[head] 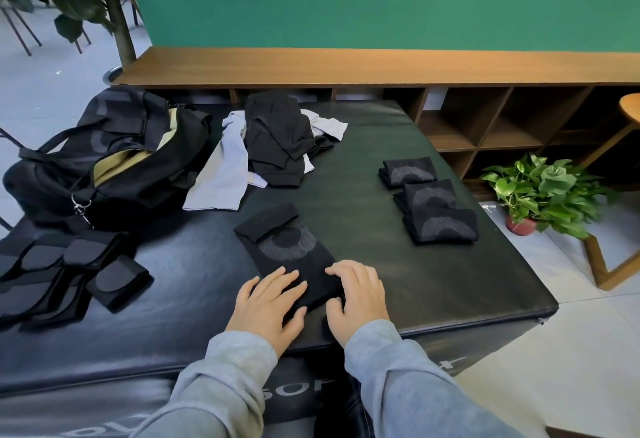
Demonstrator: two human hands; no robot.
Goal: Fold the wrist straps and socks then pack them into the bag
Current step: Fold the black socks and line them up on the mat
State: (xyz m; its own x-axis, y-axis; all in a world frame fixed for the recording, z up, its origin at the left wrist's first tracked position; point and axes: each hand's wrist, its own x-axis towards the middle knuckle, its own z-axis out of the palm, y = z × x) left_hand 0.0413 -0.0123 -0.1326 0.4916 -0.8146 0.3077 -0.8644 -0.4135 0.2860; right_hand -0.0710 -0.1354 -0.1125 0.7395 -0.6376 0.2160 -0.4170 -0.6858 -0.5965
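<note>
A black sock [284,247] with a grey arc pattern lies flat on the black padded bench [433,281], its cuff end folded over at the far side. My left hand [268,306] rests on the sock's near end with fingers spread and straight. My right hand [356,295] rests beside it, its fingers bent over the sock's near right edge. Three folded black socks [433,202] sit at the right. A heap of unfolded black and light grey socks [273,143] lies at the back. Folded black wrist straps [69,271] lie at the left. The open black bag [107,157] is behind them.
A wooden shelf unit [485,118] runs along the green wall behind the bench. A potted green plant [543,191] stands on the floor at the right, next to a wooden stool leg [609,264]. The bench's near edge is just below my wrists.
</note>
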